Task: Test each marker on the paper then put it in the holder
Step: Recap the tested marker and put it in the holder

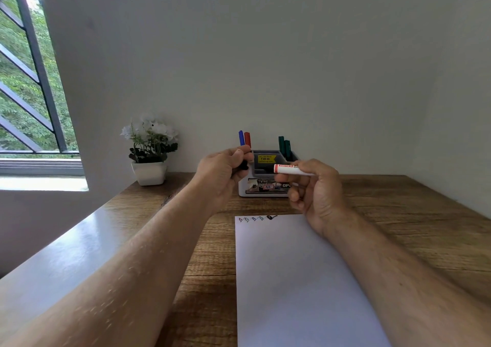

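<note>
Wood desk (398, 195), plain wall (265, 54), barred window (24, 80) w/ daylight

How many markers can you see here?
5: blue marker and red marker at holder's left, two green markers at its right, white-barrelled marker in right hand. Others may be hidden.

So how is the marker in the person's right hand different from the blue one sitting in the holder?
The white marker lies roughly level, gripped by the right hand; the blue marker stands upright in the holder, untouched. The white one has a white barrel with a red band; of the blue one only a blue end shows. Both are markers.
</note>
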`<state>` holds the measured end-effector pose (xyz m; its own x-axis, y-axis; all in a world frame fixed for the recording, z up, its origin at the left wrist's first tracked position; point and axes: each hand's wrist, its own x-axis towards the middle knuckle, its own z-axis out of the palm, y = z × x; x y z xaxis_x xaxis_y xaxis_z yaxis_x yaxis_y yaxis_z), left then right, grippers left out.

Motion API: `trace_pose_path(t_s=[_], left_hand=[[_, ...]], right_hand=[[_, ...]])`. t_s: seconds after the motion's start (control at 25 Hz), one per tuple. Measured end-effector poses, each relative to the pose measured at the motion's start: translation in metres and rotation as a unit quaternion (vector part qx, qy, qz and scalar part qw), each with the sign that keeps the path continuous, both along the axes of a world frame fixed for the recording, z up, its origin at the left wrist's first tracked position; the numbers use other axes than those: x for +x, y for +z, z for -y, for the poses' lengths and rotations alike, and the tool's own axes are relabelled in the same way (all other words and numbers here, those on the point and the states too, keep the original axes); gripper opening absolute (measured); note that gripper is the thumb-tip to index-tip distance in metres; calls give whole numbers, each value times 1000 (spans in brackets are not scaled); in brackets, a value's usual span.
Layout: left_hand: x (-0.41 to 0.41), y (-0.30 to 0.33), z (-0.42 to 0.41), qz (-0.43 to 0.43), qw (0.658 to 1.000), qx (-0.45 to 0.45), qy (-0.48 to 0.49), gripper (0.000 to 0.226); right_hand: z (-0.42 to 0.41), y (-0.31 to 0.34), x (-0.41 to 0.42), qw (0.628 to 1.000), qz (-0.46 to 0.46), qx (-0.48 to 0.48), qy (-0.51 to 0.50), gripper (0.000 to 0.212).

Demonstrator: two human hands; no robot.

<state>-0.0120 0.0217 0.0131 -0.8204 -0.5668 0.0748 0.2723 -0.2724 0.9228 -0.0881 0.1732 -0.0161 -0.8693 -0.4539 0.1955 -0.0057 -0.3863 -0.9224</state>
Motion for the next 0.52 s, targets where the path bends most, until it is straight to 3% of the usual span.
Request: trace_pose_path(t_s=[0.32,0.52], left_hand=[[-1,-6,-3,5,999,-10,-43,16],[1,-4,-2,-11,1000,4,-29,19]], right_hand=[[3,0,-1,1000,6,20,-1,25],[0,0,-2,998,-52,16,-41,19]])
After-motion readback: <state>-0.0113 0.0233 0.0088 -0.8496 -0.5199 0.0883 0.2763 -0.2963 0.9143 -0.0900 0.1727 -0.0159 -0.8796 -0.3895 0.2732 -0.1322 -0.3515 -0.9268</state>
